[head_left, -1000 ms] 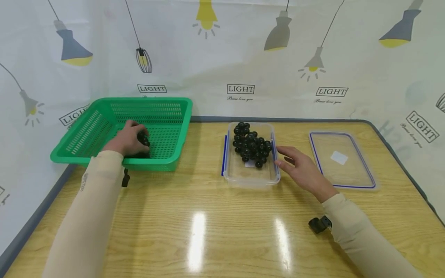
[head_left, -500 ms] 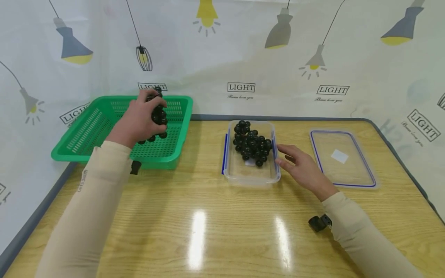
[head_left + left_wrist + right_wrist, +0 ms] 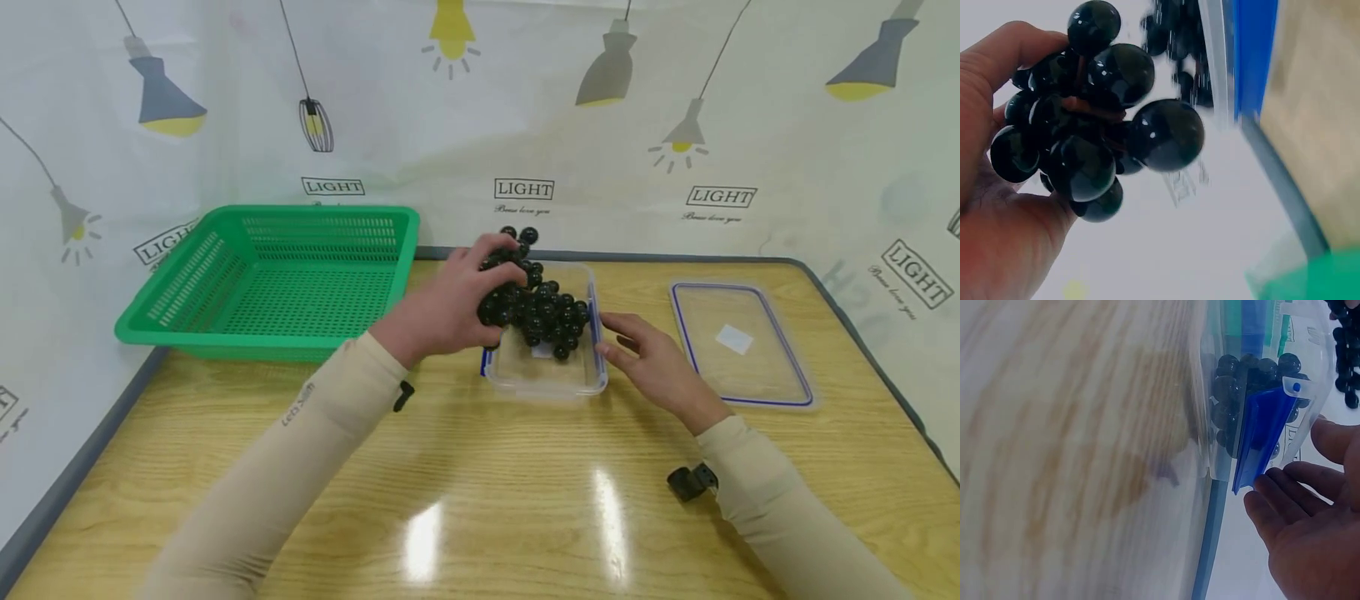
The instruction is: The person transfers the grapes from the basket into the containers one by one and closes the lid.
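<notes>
My left hand (image 3: 457, 304) grips a bunch of black grapes (image 3: 1082, 144), its fingers and thumb curled round it, over the left side of a clear plastic container (image 3: 543, 385). Inside that container lies another bunch of black grapes (image 3: 553, 321), partly overlapped by the held one in the head view. My right hand (image 3: 648, 358) rests its relaxed fingertips at the container's right side, by the blue side latch (image 3: 1266, 428), as the right wrist view shows.
A green perforated basket (image 3: 300, 352) stands on the wooden table (image 3: 360, 517) at the left. To the right lies a clear lid (image 3: 738, 375) with a blue seal and a white label. A printed cloth (image 3: 420, 142) hangs behind the table.
My left hand has lifted the bunch of grapes out of the green basket and carried it right, over the container. The right hand has stayed at the container's side.
</notes>
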